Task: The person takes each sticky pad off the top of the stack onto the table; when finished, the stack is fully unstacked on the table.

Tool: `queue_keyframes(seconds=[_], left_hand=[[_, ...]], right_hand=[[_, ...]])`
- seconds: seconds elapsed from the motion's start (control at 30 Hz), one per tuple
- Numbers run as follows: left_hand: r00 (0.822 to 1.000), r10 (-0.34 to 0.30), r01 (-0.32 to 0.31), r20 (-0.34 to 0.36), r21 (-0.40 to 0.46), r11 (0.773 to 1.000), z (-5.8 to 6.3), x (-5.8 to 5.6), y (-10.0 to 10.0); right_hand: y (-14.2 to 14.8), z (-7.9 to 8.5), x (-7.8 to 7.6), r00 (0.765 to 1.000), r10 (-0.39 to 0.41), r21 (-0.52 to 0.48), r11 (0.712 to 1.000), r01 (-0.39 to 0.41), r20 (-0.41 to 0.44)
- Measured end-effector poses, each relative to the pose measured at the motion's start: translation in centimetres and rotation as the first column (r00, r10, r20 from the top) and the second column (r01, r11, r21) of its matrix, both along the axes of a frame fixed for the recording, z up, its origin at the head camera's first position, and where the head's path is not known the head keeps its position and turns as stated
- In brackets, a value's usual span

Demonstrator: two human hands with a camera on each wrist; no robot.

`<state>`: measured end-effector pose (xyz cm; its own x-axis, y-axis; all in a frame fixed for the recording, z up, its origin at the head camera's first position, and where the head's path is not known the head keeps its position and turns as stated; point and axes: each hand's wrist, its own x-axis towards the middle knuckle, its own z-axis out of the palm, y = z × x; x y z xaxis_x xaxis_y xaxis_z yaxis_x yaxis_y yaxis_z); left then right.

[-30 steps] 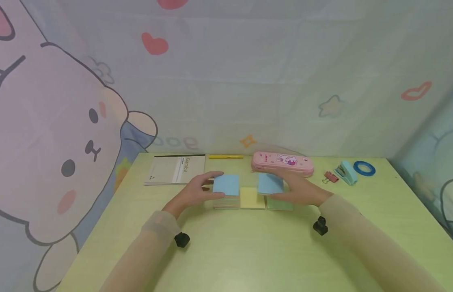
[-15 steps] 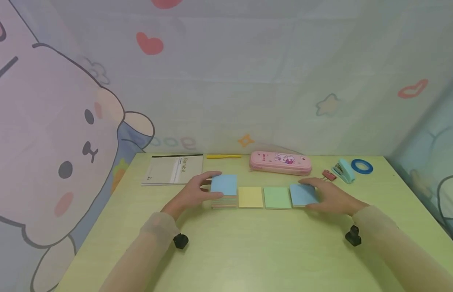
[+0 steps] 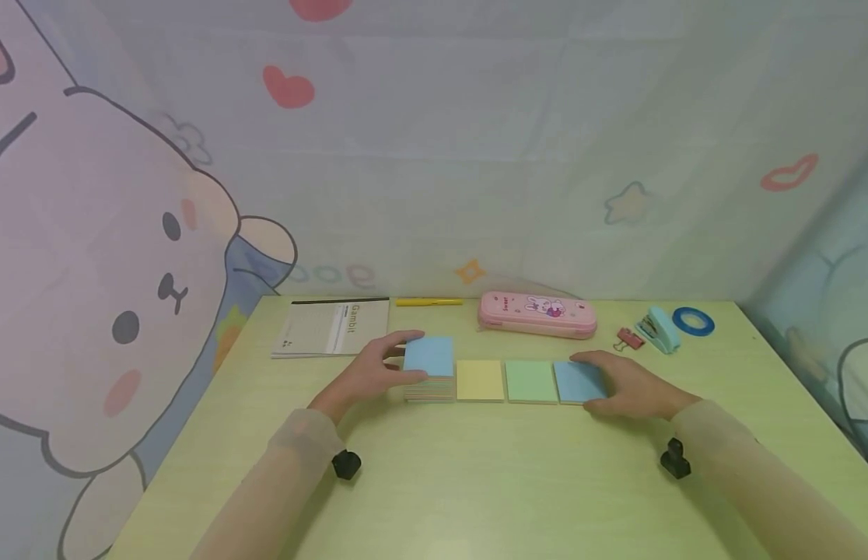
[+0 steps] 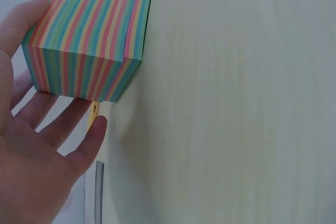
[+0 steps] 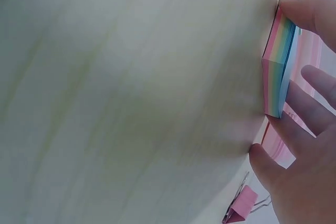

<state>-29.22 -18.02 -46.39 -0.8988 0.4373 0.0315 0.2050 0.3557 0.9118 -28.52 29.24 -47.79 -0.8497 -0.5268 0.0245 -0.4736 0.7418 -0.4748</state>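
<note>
In the head view, we see the left hand (image 3: 376, 369) at a tall, blue-topped block of square paper notes (image 3: 428, 358) standing upright on the pale yellow-green surface (image 3: 434, 482); its grip is clamped on the block, thumb at the near side, fingers at the far side. To the block's right we follow a row of low pads: a yellow square paper pad (image 3: 479, 380), a green square paper pad (image 3: 531, 382) and, at the right end, a blue-topped square paper pad (image 3: 577, 383), which the right hand (image 3: 633, 385) pinches between thumb and fingers. Behind these we find a pale notebook (image 3: 332, 327), a slim yellow pen (image 3: 428, 302), a pink pencil case (image 3: 539, 315), a reddish binder clip (image 3: 629, 339), a mint-green stapler (image 3: 659, 330) and a blue ring of tape (image 3: 694, 332). In the left wrist view, we see the block's striped sides held between opposed digits, the closest finger standing free. In the right wrist view, we see the blue-topped pad's striped edges in the right grip, with the clip near that hand.
</note>
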Motion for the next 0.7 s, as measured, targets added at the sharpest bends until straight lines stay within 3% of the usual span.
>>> queue_keyframes(seconds=[0.5,0.7], left_hand=[[1.000,-0.014,0.014,-0.006,0.006,1.000,-0.2,-0.1,0.0],[1.000,-0.009,0.009,0.000,0.010,1.000,0.0,-0.1,0.0]], right_hand=[[-0.3,0.7,0.4,1.000,0.010,0.013,1.000,-0.010,0.025],[-3.0,1.8,-0.2,1.000,0.010,-0.059,0.998,-0.009,0.015]])
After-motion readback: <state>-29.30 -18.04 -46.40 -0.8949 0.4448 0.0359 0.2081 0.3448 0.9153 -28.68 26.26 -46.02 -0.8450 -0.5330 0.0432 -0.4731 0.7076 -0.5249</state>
